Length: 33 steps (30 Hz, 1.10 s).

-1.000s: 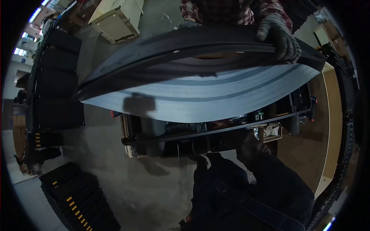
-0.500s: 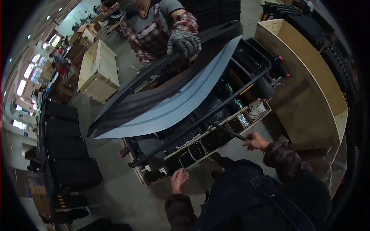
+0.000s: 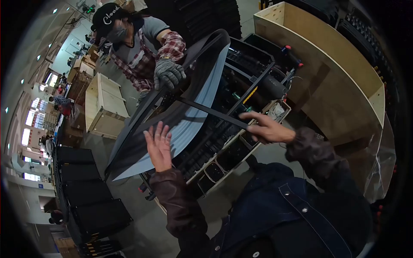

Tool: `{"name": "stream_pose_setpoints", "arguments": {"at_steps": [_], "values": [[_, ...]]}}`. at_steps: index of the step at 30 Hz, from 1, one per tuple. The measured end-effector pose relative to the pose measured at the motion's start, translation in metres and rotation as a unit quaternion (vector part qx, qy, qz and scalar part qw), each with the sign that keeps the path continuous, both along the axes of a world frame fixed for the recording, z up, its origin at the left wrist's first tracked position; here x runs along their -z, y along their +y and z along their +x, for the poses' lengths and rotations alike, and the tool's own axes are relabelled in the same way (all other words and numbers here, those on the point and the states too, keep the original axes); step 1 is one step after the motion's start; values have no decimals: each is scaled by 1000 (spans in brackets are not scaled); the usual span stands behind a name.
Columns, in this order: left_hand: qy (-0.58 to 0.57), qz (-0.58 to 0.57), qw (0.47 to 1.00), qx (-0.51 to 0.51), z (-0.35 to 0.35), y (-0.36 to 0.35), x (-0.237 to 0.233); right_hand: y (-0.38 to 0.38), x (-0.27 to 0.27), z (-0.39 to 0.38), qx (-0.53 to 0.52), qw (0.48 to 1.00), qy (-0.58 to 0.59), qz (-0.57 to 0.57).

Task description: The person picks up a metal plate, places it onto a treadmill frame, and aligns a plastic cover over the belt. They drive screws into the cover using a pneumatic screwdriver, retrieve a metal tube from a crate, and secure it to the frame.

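Observation:
My right hand grips the near end of a long flat black bar. The bar's far end reaches up and left over a large curved dark panel, close to its rim. My left hand is raised, palm up with fingers spread and nothing in it. It is in front of the panel's lower left part; whether it touches cannot be seen. The panel stands tilted, its glossy side catching pale light. Across it, a co-worker's gloved hand rests on the upper edge.
Behind the panel is a black framework with a bar carrying a yellow mark. A narrow wooden trough of small bins runs along its near side. A large wooden crate stands right, another crate left, and stacked black cases lower left.
Both my hands have moved up and forward to the panel. The bar in my right hand now extends over it. The panel appears farther left as my view has shifted.

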<state>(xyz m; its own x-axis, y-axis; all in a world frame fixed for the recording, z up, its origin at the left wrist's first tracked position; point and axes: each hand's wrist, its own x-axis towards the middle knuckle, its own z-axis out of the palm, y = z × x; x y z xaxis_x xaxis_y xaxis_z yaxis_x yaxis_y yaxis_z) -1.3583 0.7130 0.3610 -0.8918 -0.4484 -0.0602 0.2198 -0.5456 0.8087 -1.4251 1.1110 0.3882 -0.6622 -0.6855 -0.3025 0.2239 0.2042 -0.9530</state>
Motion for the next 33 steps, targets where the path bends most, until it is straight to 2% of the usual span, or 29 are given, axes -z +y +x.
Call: {"name": "stream_pose_setpoints", "arguments": {"at_steps": [2, 3, 6, 7, 9, 13, 16, 18, 23, 25, 26, 27, 29, 33], "values": [[-4, 112, 994, 5, -32, -28, -5, -58, 39, -40, 19, 997, 67, -42], [0, 125, 992, -8, -44, -34, -11, -82, 44, -57, 33, 994, 102, -21], [-55, 107, 993, 2, -66, -75, -7, -127, 56, -102, 57, 976, 203, 52], [-95, 85, 991, -39, -70, -65, -23, -140, 70, -116, 58, 978, 191, 52], [-137, 96, 985, -46, -75, -78, -29, -160, 92, -138, 111, 949, 294, 35], [-183, 149, 970, -65, -78, -92, -39, -168, 93, -153, 102, 973, 202, 55], [-207, 152, 965, -59, -74, -97, -37, -169, 101, -150, 112, 971, 203, 64], [-204, 152, 966, -55, -75, -88, -41, -168, 109, -151, 55, 968, 226, 91], [-225, 226, 945, -76, -58, -46, -22, -160, 140, -160, 42, 973, 214, 70], [-234, 256, 935, -76, -49, -39, 2, -156, 149, -164, 1, 998, 51, 40], [-235, 257, 934, -80, -44, -31, 13, -163, 177, -170, -3, 1000, -15, -3], [-242, 256, 931, -99, -40, -24, 25, -163, 178, -175, -13, 1000, -11, 5], [-237, 218, 940, -115, -35, -10, 52, -163, 180, -183, -36, 980, -195, -16], [-226, 198, 941, -157, -34, 30, 72, -161, 170, -184, -60, 987, -146, 42]]}}
